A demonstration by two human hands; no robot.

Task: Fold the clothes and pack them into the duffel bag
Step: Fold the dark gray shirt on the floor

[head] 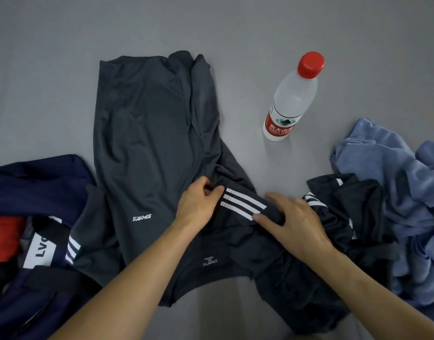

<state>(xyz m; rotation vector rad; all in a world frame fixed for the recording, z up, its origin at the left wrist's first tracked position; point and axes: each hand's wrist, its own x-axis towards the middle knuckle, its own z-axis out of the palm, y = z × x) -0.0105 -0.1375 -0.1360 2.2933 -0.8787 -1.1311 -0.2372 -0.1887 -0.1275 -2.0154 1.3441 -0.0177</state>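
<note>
My left hand [198, 207] pinches the striped sleeve of the dark grey shirt [147, 133], which lies in the middle of the frame. My right hand [294, 222] grips the same sleeve just beside it. The navy duffel bag [39, 182] is at the lower left. A water bottle [292, 99] is at the upper right.

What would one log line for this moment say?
step: folding dark grey shirt | left hand: pinches striped sleeve | right hand: grips striped sleeve | water bottle: upright | navy bag: at left

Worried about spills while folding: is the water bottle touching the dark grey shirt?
Apart. The head view shows bare surface between the water bottle and the dark grey shirt.
</note>
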